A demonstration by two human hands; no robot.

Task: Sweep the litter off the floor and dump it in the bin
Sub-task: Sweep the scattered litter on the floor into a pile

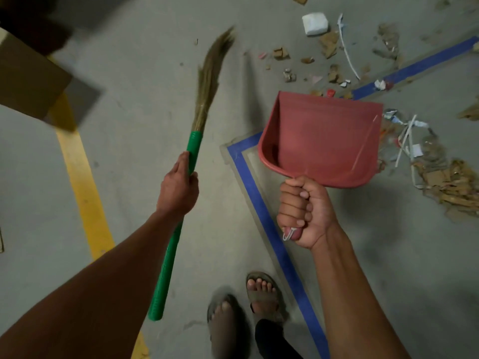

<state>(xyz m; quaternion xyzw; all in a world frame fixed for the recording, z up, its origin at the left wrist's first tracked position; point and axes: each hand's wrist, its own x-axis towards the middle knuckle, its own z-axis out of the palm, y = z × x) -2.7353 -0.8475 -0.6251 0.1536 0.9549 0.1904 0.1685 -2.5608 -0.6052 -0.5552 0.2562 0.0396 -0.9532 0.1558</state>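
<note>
My left hand [178, 187] grips the green handle of a grass broom [207, 81], whose bristles point up and away over the grey floor. My right hand [304, 211] is closed around the handle of a red dustpan [321, 141], held above the floor with its empty scoop facing me. Litter [331, 45] of cardboard scraps, paper bits and white strips lies scattered beyond the dustpan, with a denser cardboard heap [451, 182] at the right. No bin shows in view.
A cardboard box [28, 79] sits at the upper left beside a yellow floor line [85, 193]. Blue tape lines [261, 211] mark the floor near my sandalled feet [261, 294]. A white crumpled block [315, 23] lies at the top.
</note>
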